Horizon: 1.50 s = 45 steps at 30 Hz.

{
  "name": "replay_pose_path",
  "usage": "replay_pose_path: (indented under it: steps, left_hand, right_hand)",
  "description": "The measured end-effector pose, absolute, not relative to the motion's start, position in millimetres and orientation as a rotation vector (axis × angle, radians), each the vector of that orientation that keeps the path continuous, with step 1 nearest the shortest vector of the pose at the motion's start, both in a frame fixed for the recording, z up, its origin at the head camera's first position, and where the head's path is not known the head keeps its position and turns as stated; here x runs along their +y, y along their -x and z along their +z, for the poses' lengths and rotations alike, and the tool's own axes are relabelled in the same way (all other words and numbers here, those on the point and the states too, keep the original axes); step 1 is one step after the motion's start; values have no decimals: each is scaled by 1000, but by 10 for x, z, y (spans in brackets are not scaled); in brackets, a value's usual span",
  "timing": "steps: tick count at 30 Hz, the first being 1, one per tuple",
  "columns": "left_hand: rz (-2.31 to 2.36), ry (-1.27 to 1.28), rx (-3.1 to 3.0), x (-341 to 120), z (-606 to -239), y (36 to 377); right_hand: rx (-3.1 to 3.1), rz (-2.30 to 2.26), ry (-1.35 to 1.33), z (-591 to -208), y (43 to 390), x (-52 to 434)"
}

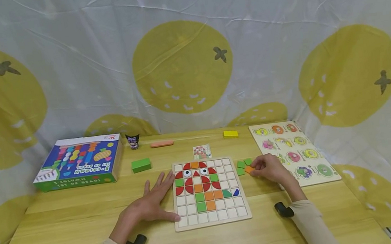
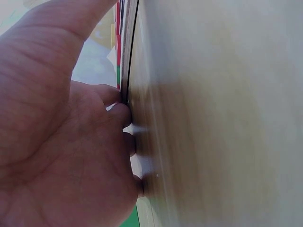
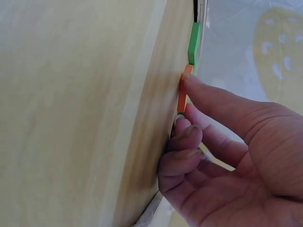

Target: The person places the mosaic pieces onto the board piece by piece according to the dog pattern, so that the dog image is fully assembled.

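I see the owl mosaic on the grid board (image 1: 208,192) roughly half filled — bottom rows bare — left hand (image 1: 152,204) flat, fingers straight, steadying its edge, right hand (image 1: 270,168) pinching an orange tile (image 1: 248,169) beside the green tiles (image 1: 243,165).

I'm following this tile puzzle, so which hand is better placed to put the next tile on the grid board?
The right hand: its fingertips already pinch the orange tile beside the grid board. The left hand lies flat at the board's left edge, holding nothing.
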<state>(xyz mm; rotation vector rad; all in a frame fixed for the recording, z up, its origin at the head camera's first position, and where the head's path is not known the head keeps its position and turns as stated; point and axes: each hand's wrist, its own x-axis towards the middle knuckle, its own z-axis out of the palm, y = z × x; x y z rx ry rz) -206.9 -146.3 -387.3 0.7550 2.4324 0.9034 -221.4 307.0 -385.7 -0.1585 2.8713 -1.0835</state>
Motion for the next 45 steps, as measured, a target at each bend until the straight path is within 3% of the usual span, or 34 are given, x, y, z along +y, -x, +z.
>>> replay_pose_path:
  steps: [16,30,45]
  left_hand:
    - [890,-760,2436,-1460,-3871,2066]
    - [883,-760,2446,-1451,-3862,2071]
    - [901,-768,2433,-1455,-3847,2061]
  right_hand:
    - [2740,-1291,214,-3771,2201,3055]
    - [2340,-1232,680,-3674,2047,2307]
    - [2413,-1153,653,-3705,1932,2053]
